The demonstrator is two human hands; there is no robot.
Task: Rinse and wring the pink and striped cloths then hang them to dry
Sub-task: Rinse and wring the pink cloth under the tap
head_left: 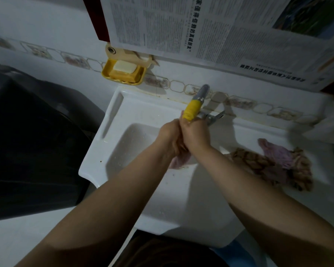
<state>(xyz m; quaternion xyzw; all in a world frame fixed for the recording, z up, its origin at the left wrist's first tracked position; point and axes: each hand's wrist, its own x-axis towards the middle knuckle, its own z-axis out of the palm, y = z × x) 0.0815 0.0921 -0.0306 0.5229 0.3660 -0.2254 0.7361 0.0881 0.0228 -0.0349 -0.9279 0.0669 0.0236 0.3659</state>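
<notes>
From the head view, a white sink (112,112) is seen from above, set against a tiled wall, and both bare forearms are stretched out over its basin. The left hand (170,135) and the right hand (196,132) are pressed close together, one against the other, just below the tap (196,105), whose spout is wrapped in yellow with a grey part above it. A pink cloth (179,159) is clenched between the two hands: the fingers of both are curled round its upper part, and a bunched end of it is left hanging beneath them over the basin. Whether water is running from the tap cannot be told. On the flat ledge of the sink to the right, well apart from the hands, a striped cloth (258,160) in brown and cream is spread in a crumpled heap, and a second pink cloth (278,154) is laid crumpled on top of it. On the wall to the left of the tap, a yellow soap dish (123,73) is mounted, and a pale bar of soap (123,67) is held in it. Sheets of printed newspaper (201,26) are hung on the wall above the sink. A dark bulky object (31,141) is seen beside the sink on the left; what it is cannot be told
</notes>
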